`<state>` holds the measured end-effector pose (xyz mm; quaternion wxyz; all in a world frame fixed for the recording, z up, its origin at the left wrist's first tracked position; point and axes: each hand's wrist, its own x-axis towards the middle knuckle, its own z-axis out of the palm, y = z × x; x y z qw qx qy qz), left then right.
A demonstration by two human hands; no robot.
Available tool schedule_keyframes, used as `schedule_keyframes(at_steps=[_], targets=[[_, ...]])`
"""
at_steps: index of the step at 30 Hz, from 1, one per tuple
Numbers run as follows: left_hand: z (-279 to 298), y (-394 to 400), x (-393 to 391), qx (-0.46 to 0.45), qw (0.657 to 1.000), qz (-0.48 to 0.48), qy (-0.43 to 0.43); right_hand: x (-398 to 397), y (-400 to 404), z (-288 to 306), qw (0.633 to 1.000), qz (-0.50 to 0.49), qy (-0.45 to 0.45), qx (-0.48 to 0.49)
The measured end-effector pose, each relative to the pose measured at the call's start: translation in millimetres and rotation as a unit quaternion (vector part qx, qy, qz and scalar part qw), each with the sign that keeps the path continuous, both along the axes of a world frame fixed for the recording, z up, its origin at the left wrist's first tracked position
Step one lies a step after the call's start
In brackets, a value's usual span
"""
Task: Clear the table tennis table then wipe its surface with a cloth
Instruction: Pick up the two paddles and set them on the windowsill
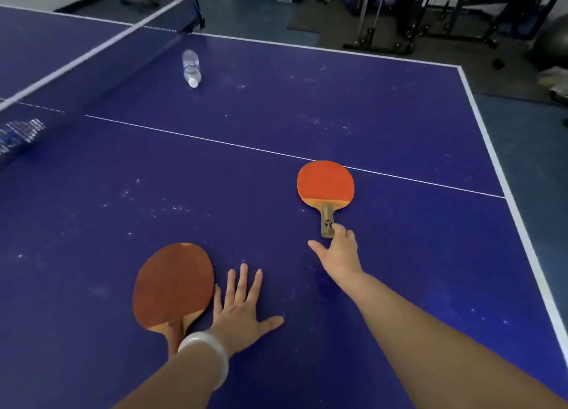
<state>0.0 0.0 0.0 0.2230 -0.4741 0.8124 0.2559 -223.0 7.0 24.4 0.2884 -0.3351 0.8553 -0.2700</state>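
A dusty blue table tennis table (353,107) fills the view. A bright orange paddle (325,182) lies near the centre line, handle toward me. My right hand (339,253) reaches to that handle, fingertips touching its end, thumb spread out to the left. A darker brown-red paddle (173,285) lies near me on the left. My left hand (241,308) rests flat on the table beside it, fingers spread, its edge against the paddle's rim. A clear plastic bottle (191,67) with a white cap lies on its side near the net.
The net (92,55) runs diagonally across the upper left. The table's right edge (504,175) drops to a blue floor. Beyond the far edge stand gym machines (430,12) and a dark exercise ball (553,43).
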Motion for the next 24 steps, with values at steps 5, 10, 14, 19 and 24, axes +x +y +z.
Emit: schedule_keyframes(at_steps=[5,10,14,19,24], targets=[[-15,5,-1,-0.033,0.999,0.012,0.010,-21,-35,-16,0.996,-0.088,0.028,0.012],[-21,5,1,-0.025,0.999,0.011,0.024,-34,-55,-28,0.993,-0.083,0.086,-0.002],[-21,4,1,-0.028,0.999,0.008,0.021,-34,-55,-35,0.991,-0.099,0.078,-0.044],[-18,5,-1,-0.026,1.000,0.010,0.011,-14,-2,-40,0.989,-0.119,0.042,-0.078],[-16,7,-2,-0.035,0.999,0.019,0.008,3,39,-35,0.994,-0.083,0.057,-0.037]])
